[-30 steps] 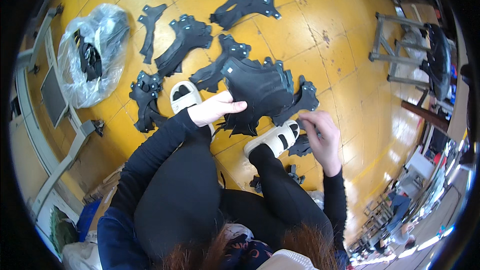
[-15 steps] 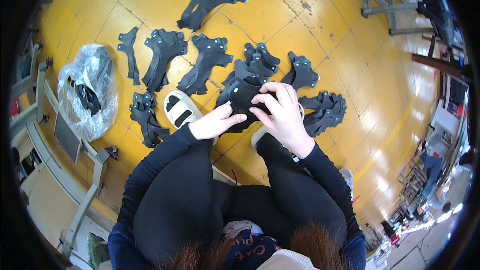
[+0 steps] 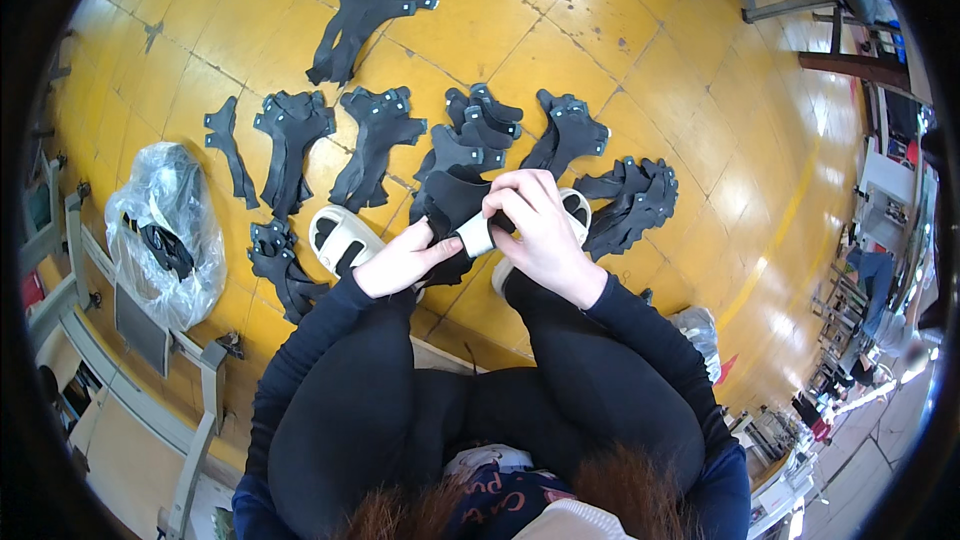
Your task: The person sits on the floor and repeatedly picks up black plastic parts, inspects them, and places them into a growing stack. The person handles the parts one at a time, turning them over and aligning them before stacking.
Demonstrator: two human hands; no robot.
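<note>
Between my knees, my left hand (image 3: pixel 408 258) and my right hand (image 3: pixel 540 235) hold a black fabric piece (image 3: pixel 453 202) with shaped ends. The left thumb presses on its near side. The right fingers pinch a folded-over part, where a pale grey-white patch (image 3: pixel 477 237) shows between the hands. Just beyond lies a stack of similar black pieces (image 3: pixel 480 125), partly hidden by the held one. More such cut pieces lie in piles on the floor: a row (image 3: pixel 292 145) ahead of me, a pile (image 3: pixel 632 202) by my right foot, and a pile (image 3: pixel 283 268) by my left foot.
The yellow tiled floor (image 3: pixel 480 20) spreads ahead. A clear plastic bag (image 3: pixel 165 240) with dark things inside stands at the left, beside grey metal frames (image 3: pixel 205 410). My feet are in cream slides (image 3: pixel 345 237). Metal furniture legs (image 3: pixel 770 5) stand at the far right.
The view has shifted, so the floor piles sit lower and further left. In my hands the black fabric piece has been bent over, and a pale patch now shows.
</note>
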